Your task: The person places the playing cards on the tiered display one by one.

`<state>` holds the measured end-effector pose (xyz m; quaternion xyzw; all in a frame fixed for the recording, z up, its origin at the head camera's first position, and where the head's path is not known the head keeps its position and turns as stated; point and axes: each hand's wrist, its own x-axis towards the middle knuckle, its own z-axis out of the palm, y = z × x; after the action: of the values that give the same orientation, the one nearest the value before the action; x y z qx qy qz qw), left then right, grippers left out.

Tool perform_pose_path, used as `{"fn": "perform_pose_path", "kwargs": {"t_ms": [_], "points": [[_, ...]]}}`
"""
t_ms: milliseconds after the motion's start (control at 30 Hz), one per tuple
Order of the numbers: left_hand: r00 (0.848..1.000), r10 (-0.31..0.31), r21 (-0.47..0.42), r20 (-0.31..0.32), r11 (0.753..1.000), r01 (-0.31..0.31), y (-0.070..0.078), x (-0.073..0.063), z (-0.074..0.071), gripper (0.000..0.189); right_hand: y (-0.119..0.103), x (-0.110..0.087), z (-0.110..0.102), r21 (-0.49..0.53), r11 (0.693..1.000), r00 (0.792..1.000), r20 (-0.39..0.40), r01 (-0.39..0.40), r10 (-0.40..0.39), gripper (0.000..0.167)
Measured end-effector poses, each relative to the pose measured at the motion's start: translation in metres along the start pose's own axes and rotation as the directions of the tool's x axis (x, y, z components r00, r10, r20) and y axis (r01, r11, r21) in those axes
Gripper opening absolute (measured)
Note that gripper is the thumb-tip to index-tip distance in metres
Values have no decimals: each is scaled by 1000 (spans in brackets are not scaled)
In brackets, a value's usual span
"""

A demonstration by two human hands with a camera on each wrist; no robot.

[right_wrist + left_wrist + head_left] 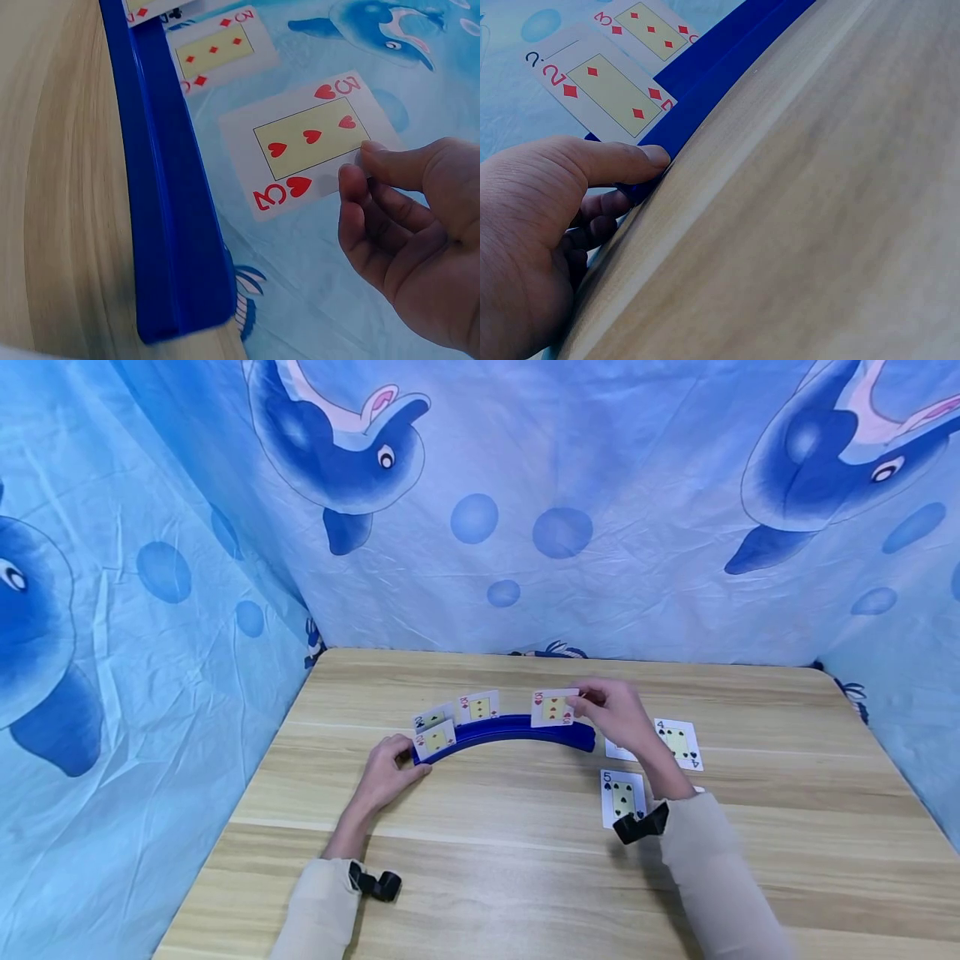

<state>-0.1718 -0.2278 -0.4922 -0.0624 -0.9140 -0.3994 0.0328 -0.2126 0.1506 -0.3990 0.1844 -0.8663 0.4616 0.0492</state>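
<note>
A curved blue card holder (517,727) lies on the table. At its left end my left hand (387,770) grips it, thumb (655,155) along the front face and fingers curled beneath. In the holder stand the two of diamonds (607,94), a black-suited card (432,717) mostly hidden behind it, and the three of diamonds (217,51). Between thumb and fingertips, my right hand (617,714) pinches the three of hearts (311,142) by its right edge. That card is face toward me, overlapping the right part of the holder in the head view.
Right of the holder lie the four of spades (677,745) and the five of spades (622,797), face up. Another card (619,752) shows partly behind my right hand, and a card corner (699,790) peeks out by the wrist. Dolphin-printed cloth (525,593) hangs behind the table (480,860).
</note>
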Motion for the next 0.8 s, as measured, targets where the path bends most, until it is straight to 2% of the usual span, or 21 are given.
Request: {"fn": "perform_pose_path", "kwargs": {"t_ms": [267, 800], "points": [[1000, -9, -6, 6, 1000, 9, -1, 0, 0, 31, -6, 15, 23, 16, 1000, 1000, 4, -8, 8, 17], [1000, 12, -4, -7, 1000, -12, -1, 1, 0, 30, -9, 30, 64, 126, 990, 997, 9, 69, -70, 12]]}}
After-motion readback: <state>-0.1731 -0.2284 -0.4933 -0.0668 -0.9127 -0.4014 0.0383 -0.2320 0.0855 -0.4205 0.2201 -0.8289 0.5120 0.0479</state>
